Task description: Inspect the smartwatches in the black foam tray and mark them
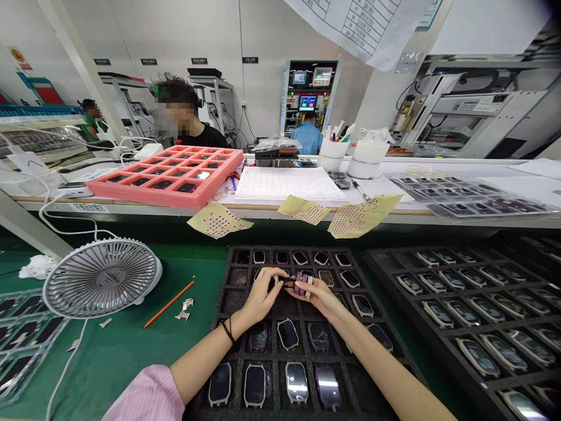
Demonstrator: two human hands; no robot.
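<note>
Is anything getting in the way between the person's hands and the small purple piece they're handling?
Nothing visible stands between them. The left hand and right hand meet at the small purple piece, held up in their fingers. The black foam tray lies beneath them, not in the way.

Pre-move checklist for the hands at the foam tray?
1. Both hands over the black foam tray: ok.
2. Right hand against the purple-and-white piece: ok.
3. Left hand's hold on that piece: cannot tell, the fingers overlap.
4. Front-row watch body in its pocket: ok.
5. Pockets under the hands: cannot tell, hidden.
6. Desk fan apart from the tray: ok.
</note>
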